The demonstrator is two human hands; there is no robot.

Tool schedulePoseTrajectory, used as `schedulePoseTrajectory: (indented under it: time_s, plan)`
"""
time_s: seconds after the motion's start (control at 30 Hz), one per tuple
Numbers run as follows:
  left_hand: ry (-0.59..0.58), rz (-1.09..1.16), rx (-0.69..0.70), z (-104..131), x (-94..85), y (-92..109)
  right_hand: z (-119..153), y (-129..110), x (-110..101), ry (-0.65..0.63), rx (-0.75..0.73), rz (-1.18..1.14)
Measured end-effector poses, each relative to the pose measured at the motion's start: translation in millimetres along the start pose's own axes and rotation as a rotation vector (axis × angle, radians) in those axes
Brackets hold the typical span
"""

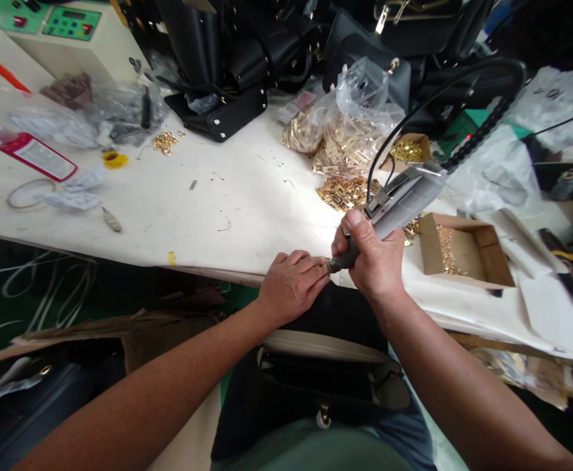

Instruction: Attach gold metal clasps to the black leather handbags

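My right hand (375,255) is wrapped around a grey electric screwdriver (404,199), whose tip points down and left at the table edge. A cable runs up from its rear end. My left hand (294,284) is closed at the edge of a black handbag (350,314), with its fingertips right beside the screwdriver tip. Something small and gold-coloured seems to sit between those fingertips and the tip, but it is mostly hidden. The bag lies in my lap against the table, open, with its light trim and a gold clasp (324,413) showing.
Gold metal fittings (345,193) lie heaped on the white table (247,196) before a clear plastic bag (360,124) of similar pieces. A cardboard box (468,252) with small gold parts stands at right. Black handbags (237,111) crowd the back. Yellow tape (114,159) lies at left.
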State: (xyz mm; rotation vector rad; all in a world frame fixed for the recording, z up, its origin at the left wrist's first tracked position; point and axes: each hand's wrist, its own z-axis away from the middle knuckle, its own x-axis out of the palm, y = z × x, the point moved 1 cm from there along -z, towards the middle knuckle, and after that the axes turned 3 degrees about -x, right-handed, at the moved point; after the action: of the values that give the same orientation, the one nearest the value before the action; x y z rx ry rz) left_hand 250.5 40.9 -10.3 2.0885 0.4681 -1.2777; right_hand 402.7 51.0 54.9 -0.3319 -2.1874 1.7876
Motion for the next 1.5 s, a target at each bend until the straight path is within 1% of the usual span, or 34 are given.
schedulePoseTrajectory:
  time_s: [0.3, 0.6, 0.73, 0.9, 1.17, 1.37, 1.5]
  plan:
    - [-0.008, 0.009, -0.009, 0.4, 0.5, -0.3, -0.5, 0.4, -1.2, 0.04, -0.017, -0.048]
    - [-0.017, 0.008, -0.011, 0.5, 0.6, -0.6, 1.1, 2.1, -4.5, 0.031, -0.016, 0.014]
    - [-0.014, 0.001, -0.01, 0.4, 0.9, -0.6, 2.1, -0.2, -3.7, 0.051, 0.007, -0.015]
    - [-0.008, 0.004, -0.009, 0.5, 1.0, -1.0, 2.5, -2.0, -2.9, 0.081, -0.002, -0.068]
    - [-0.02, 0.011, -0.011, 0.2, -0.2, -0.4, 3.2, -4.9, -2.2, 0.077, -0.024, -0.096]
    - [-0.018, 0.009, -0.012, 0.9, 0.6, -0.4, 4.0, -2.1, -3.7, 0.045, -0.03, 0.003]
    - [-0.013, 0.014, -0.015, 0.7, 0.6, -0.2, 4.6, -2.2, -3.0, 0.055, -0.015, -0.017]
